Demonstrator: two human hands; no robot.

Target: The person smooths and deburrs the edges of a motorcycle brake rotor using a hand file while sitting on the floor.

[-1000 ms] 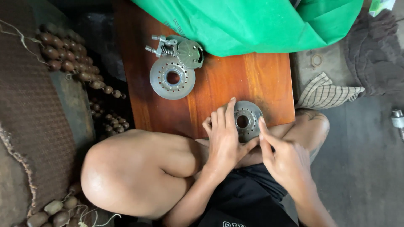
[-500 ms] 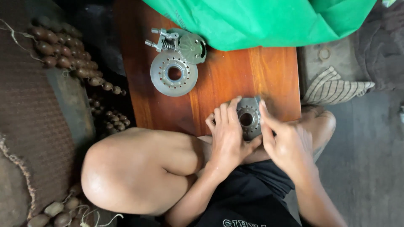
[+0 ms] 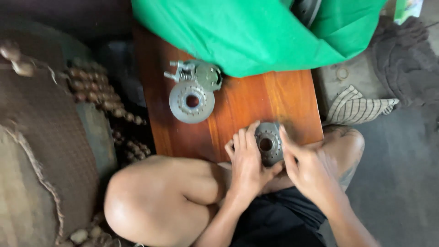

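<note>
Both hands, left hand (image 3: 249, 158) and right hand (image 3: 311, 167), clasp the round metal hub (image 3: 268, 142), each grip pressed against its sides.

Low reddish wooden table (image 3: 238, 105) on grey floor (image 3: 402, 183), green cloth (image 3: 247, 32) draped over its far end.

Wooden board (image 3: 256, 98) lies in front of the seated person's knees, cloth (image 3: 256, 32) draped over its far end. Metal hub (image 3: 269, 142) sits at the board's near edge between left hand (image 3: 249, 162) and right hand (image 3: 311, 171); toothed disc (image 3: 192, 101) lies farther out to the left, touching the spring assembly (image 3: 196, 74) behind it. Bead strings (image 3: 107, 103) lie left of the board, striped rag (image 3: 359, 107) right.
</note>
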